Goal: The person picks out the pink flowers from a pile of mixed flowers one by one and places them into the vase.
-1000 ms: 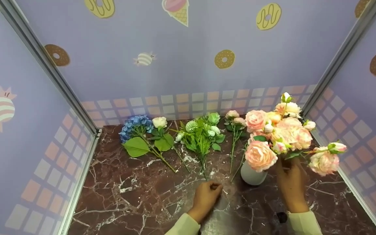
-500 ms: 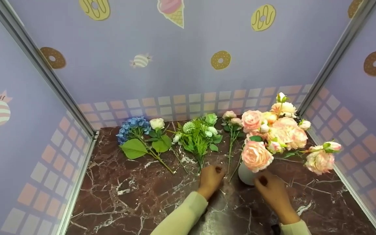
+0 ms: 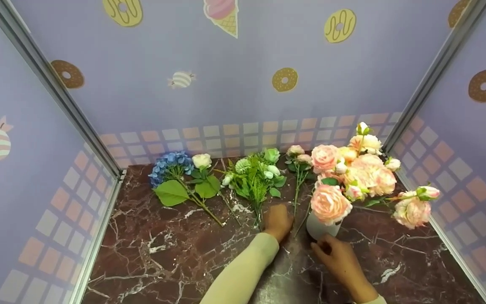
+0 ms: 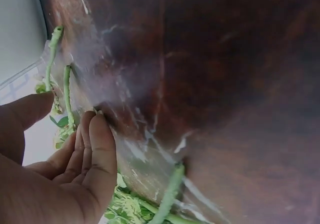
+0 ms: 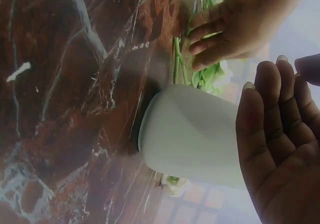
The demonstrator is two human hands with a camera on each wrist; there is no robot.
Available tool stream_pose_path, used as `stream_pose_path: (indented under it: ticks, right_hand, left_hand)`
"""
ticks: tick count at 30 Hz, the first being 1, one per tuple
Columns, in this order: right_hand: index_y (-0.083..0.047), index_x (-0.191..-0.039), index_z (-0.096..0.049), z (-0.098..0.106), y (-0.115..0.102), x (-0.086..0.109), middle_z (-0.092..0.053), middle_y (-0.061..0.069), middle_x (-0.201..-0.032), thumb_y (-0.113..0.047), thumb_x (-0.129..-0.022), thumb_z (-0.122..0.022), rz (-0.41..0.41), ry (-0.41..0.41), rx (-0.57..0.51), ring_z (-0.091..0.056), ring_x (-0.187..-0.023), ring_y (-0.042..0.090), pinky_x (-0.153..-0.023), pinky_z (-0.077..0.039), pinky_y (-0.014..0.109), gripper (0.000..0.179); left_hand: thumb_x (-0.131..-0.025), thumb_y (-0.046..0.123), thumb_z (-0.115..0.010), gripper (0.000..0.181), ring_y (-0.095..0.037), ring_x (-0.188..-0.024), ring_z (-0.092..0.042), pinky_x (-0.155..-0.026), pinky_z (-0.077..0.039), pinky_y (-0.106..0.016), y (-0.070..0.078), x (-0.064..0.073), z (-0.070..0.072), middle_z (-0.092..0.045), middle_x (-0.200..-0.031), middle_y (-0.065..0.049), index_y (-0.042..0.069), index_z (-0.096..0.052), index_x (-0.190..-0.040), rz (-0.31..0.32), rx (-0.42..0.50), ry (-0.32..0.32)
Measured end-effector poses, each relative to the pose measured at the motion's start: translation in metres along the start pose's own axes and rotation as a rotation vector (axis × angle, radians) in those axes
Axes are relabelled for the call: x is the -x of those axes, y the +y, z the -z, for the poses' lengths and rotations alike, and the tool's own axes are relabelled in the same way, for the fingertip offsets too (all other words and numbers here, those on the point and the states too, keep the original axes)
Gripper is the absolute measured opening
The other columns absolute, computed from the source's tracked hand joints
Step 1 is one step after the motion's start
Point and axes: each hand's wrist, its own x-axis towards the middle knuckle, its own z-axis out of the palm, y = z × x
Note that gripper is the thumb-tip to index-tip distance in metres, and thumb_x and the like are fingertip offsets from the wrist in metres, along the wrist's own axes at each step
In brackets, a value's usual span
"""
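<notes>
A white vase [image 3: 322,226] stands upright at the right and holds a large bunch of pink and cream flowers [image 3: 363,173]. My right hand [image 3: 339,259] is just in front of it; in the right wrist view its fingers [image 5: 270,124] are loosely bent and hold nothing. My left hand [image 3: 278,221] reaches between the green-and-white bunch [image 3: 257,175] and the pink-flower stems [image 3: 298,190]. Seen from the left wrist, thumb and fingers are apart, and cut stem ends [image 4: 68,91] lie just beyond them, with no stem visibly gripped.
A blue hydrangea [image 3: 171,169] and a white rose [image 3: 202,161] lie at the left on the dark red marbled tabletop [image 3: 150,257]. Patterned purple panels [image 3: 243,101] enclose the back and both sides.
My right hand has come out from under the bouquet, beside the vase, to the vase's front. My left hand has moved forward to the stems. The bouquet stays in the vase.
</notes>
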Motion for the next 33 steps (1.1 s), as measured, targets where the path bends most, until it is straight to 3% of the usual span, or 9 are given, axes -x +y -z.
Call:
stream_pose_path:
  ticks: [5, 9, 14, 17, 21, 25, 29, 33]
  right_hand:
    - [-0.021, -0.083, -0.067, 0.001, 0.000, -0.001, -0.061, -0.011, -0.069, -0.011, -0.098, -0.088, 0.004, -0.011, 0.004, -0.045, -0.063, -0.001, -0.063, -0.042, 0.022, 0.028]
    - [-0.022, -0.082, -0.067, 0.001, 0.001, -0.001, -0.060, -0.012, -0.069, -0.009, -0.098, -0.088, 0.027, -0.007, -0.015, -0.045, -0.063, -0.003, -0.063, -0.042, 0.021, 0.030]
    - [-0.024, -0.082, -0.067, 0.000, 0.000, 0.002, -0.060, -0.014, -0.070, -0.010, -0.098, -0.088, 0.044, -0.005, -0.027, -0.045, -0.062, -0.004, -0.062, -0.042, 0.021, 0.030]
    - [-0.026, -0.082, -0.067, -0.001, -0.001, 0.003, -0.059, -0.014, -0.070, -0.012, -0.098, -0.088, 0.018, -0.030, -0.033, -0.046, -0.062, -0.003, -0.062, -0.042, 0.021, 0.030]
    - [-0.025, -0.083, -0.067, -0.002, -0.003, 0.004, -0.059, -0.014, -0.069, -0.016, -0.101, -0.086, -0.035, -0.070, -0.031, -0.048, -0.062, 0.000, -0.062, -0.042, 0.022, 0.028]
    - [-0.025, -0.083, -0.068, -0.002, -0.003, 0.004, -0.061, -0.013, -0.070, -0.016, -0.100, -0.087, -0.048, -0.065, -0.025, -0.049, -0.063, 0.000, -0.063, -0.043, 0.022, 0.027]
    - [-0.025, -0.082, -0.068, -0.003, -0.003, 0.004, -0.060, -0.014, -0.070, -0.014, -0.099, -0.087, -0.023, -0.056, -0.027, -0.048, -0.063, -0.001, -0.063, -0.043, 0.022, 0.028]
    - [-0.025, -0.081, -0.067, -0.004, -0.001, 0.004, -0.058, -0.014, -0.069, -0.012, -0.099, -0.087, 0.004, -0.060, -0.025, -0.047, -0.062, -0.002, -0.062, -0.042, 0.022, 0.029]
  left_hand:
    - [-0.089, 0.004, -0.071, 0.046, -0.020, -0.056, -0.065, -0.048, -0.045, -0.036, -0.001, -0.004, 0.000, -0.071, -0.064, -0.005, 0.023, -0.041, -0.060, -0.059, 0.006, 0.021]
    - [-0.089, 0.003, -0.070, 0.049, -0.022, -0.058, -0.069, -0.051, -0.051, -0.038, -0.003, -0.006, 0.000, -0.070, -0.062, -0.006, 0.023, -0.036, -0.059, -0.061, 0.030, 0.039]
    - [-0.089, 0.018, -0.081, 0.047, -0.017, -0.058, -0.066, -0.054, -0.053, -0.037, 0.001, -0.010, 0.002, -0.073, -0.065, -0.001, 0.025, -0.047, -0.058, -0.006, 0.040, -0.064]
    - [-0.088, 0.024, -0.089, 0.043, -0.019, -0.065, -0.073, -0.061, -0.060, -0.038, 0.003, -0.011, 0.002, -0.078, -0.072, -0.001, 0.022, -0.057, -0.060, 0.019, -0.006, -0.118]
    - [-0.096, 0.012, -0.081, 0.029, -0.026, -0.083, -0.084, -0.071, -0.068, -0.044, 0.005, -0.011, 0.002, -0.085, -0.086, -0.005, 0.017, -0.072, -0.068, 0.046, -0.071, -0.140]
    - [-0.093, 0.001, -0.075, 0.022, -0.023, -0.084, -0.083, -0.066, -0.066, -0.041, 0.005, -0.013, 0.002, -0.086, -0.089, -0.006, 0.014, -0.078, -0.076, 0.063, -0.057, -0.176]
    - [-0.079, 0.001, -0.086, 0.023, -0.018, -0.076, -0.076, -0.063, -0.061, -0.037, 0.000, -0.014, 0.003, -0.082, -0.081, -0.005, 0.016, -0.072, -0.071, 0.052, -0.002, -0.185]
    - [-0.080, 0.007, -0.087, 0.045, -0.015, -0.062, -0.057, -0.056, -0.047, -0.031, -0.007, -0.013, 0.008, -0.060, -0.062, 0.005, 0.023, -0.050, -0.062, 0.029, 0.087, -0.219]
